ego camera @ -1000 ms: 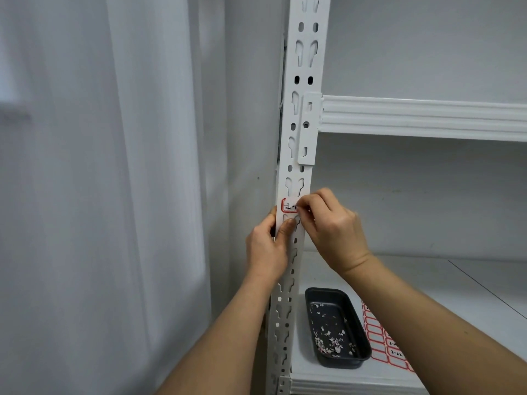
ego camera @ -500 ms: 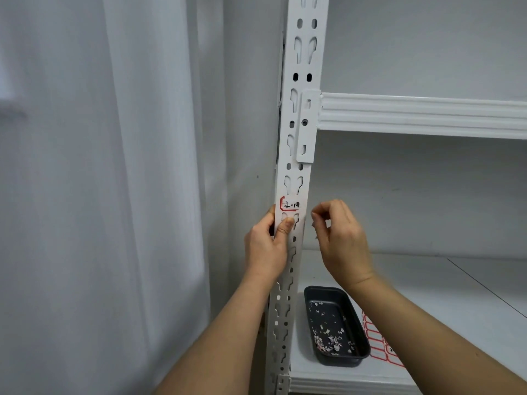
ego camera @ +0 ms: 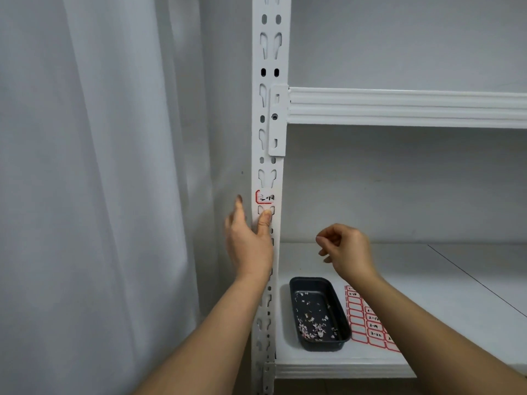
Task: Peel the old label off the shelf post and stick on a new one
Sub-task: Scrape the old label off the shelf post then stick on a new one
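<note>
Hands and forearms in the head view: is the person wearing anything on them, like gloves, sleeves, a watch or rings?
Nothing worn that shows. The left hand and right hand are bare, with no gloves, and no rings show. Both forearms are uncovered down to the bottom edge of the frame, with no sleeve cuffs, watch, bracelet or wristband in view. The left hand's thumbnail is short and looks unpainted.

Premises are presenting as a storeroom or stockroom. White boltless metal shelving (ego camera: 399,106) with a slotted upright post (ego camera: 269,81) is standing against a plain grey wall (ego camera: 399,38). A sheet of red-bordered, hand-numbered labels (ego camera: 368,323) is lying on the shelf board (ego camera: 456,280).
</note>
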